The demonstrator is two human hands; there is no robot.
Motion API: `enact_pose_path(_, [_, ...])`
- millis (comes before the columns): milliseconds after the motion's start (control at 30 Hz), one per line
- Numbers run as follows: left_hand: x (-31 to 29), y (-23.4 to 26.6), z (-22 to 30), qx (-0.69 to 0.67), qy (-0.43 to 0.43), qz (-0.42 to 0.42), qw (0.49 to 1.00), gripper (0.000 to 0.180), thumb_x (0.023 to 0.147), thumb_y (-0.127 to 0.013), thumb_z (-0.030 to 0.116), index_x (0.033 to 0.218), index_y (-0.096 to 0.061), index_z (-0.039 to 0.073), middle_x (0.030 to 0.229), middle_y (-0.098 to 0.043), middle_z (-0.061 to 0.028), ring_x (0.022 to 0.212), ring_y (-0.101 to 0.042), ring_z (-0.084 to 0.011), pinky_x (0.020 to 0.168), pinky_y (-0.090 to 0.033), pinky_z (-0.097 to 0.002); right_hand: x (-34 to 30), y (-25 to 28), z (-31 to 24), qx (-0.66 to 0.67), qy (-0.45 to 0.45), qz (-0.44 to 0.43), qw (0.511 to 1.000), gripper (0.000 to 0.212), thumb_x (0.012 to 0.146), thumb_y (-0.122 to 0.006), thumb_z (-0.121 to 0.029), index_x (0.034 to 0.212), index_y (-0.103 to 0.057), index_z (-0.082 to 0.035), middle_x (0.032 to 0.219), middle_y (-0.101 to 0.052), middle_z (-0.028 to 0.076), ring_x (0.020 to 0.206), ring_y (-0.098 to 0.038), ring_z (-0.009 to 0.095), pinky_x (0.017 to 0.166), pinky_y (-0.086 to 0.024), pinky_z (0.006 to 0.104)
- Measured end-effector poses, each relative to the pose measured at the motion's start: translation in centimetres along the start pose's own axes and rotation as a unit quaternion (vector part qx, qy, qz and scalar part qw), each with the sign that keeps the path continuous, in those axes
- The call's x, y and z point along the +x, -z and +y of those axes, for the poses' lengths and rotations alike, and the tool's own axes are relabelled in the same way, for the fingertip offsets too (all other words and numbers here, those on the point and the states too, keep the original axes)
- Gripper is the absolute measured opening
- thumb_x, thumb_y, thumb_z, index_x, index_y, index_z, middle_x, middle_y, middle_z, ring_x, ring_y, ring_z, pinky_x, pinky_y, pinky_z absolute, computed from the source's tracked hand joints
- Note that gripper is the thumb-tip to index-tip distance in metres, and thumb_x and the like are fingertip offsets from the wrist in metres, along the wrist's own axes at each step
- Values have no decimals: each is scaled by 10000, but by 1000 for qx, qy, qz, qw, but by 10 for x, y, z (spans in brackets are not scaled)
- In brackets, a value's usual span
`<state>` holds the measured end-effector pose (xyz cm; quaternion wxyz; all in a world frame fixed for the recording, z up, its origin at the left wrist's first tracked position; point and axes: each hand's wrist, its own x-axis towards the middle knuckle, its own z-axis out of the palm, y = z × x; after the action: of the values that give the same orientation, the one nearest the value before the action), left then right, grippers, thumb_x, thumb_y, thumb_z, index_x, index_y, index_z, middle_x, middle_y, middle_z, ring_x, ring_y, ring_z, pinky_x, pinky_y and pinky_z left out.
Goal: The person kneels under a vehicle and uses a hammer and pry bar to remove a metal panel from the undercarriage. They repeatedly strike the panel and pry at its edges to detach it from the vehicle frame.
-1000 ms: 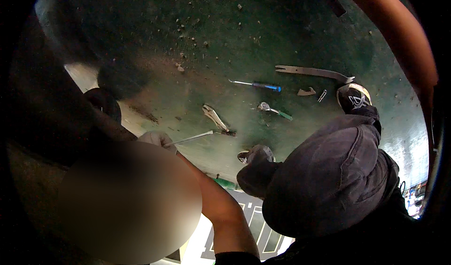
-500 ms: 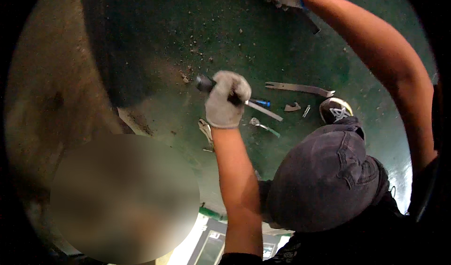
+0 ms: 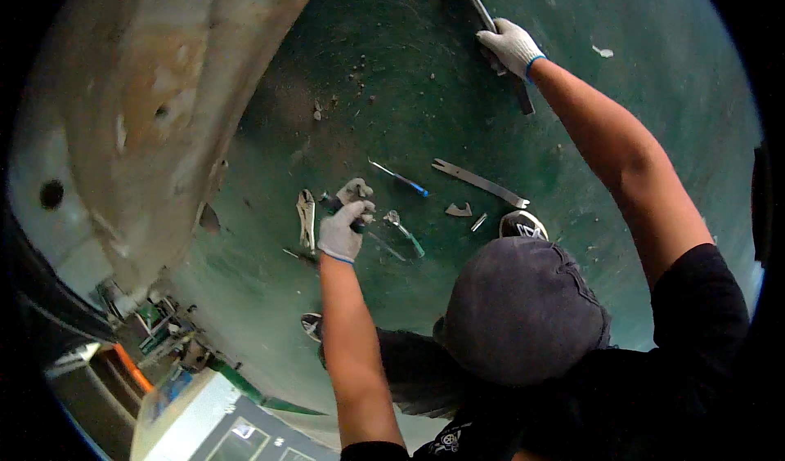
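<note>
My left hand (image 3: 343, 230), in a whitish knit glove, is low over the green floor. Its fingers curl around a tool with a black handle (image 3: 331, 202); the thin blade shows only faintly beyond the hand. Farther off on the right, my gloved right hand (image 3: 513, 48) is closed on a long dark bar-like tool (image 3: 526, 100) with a lighter metal strip at its far end; its kind is unclear. Locking pliers (image 3: 307, 220) lie just left of my left hand. To its right are a green-handled tool (image 3: 405, 232) and a blue-handled screwdriver (image 3: 399, 177).
A flat pry bar (image 3: 481, 183), a small curved metal piece (image 3: 459, 210) and a short metal pin (image 3: 479, 222) lie near my shoe (image 3: 523, 226). A big dirty pale panel (image 3: 180, 77) fills the left. Dirt crumbs (image 3: 318, 111) dot the floor. Assorted clutter (image 3: 163, 322) stands lower left.
My left hand has come down and nearer, with the black-handled tool, to beside the pliers. The view has shifted, bringing more of the right hand's bar-like tool and the pale panel into sight.
</note>
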<state>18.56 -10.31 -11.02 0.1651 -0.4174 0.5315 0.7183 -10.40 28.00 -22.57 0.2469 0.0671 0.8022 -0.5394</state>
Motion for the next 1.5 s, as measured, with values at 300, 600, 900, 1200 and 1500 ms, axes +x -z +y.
enact_pose_path(300, [-12, 88, -64, 135, 27, 286, 948, 256, 918, -715, 216, 1010, -587, 13, 820, -624, -68, 575, -573, -117, 462, -454, -276, -37, 5, 11, 70, -55, 4, 996, 380, 934, -669, -318, 1154, -600, -16, 800, -631, 91, 608, -600, 190, 575, -529, 371])
enact_pose_path(600, [-44, 172, -62, 507, 82, 428, 743, 377, 810, -680, 357, 1033, -746, 60, 1100, -718, -215, 1087, -669, -376, 973, -511, -448, -84, -2, -22, -340, 159, 221, 900, 433, 844, -698, -238, 1259, -635, -130, 1224, -623, 155, 1162, -590, 351, 980, -494, 442])
enact_pose_path(900, [-3, 215, -55, 559, 33, 383, 735, 672, 827, -729, 356, 1423, -512, 133, 1504, -484, -152, 1360, -487, -353, 1112, -433, -451, -175, -98, -26, -315, 223, -69, 920, 239, 832, -689, -187, 1046, -696, -80, 1056, -655, 177, 1018, -642, 378, 891, -542, 468])
enact_pose_path(1200, [23, 176, -76, 449, 76, 370, 810, 544, 767, -781, 249, 1211, -560, 25, 1098, -664, -178, 913, -677, -324, 671, -585, -434, -199, -141, -31, -269, 203, -322, 885, 260, 905, -636, -273, 1032, -688, -53, 970, -670, 195, 931, -665, 383, 823, -535, 467])
enact_pose_path(1500, [-19, 40, -48, -146, -110, 179, 967, 235, 878, -694, 62, 1046, -530, 56, 832, -638, -93, 623, -635, -195, 517, -541, -339, -206, -208, -74, -132, 95, -497, 852, 577, 966, -590, -485, 1271, -616, 4, 1108, -697, 213, 995, -693, 309, 873, -536, 413])
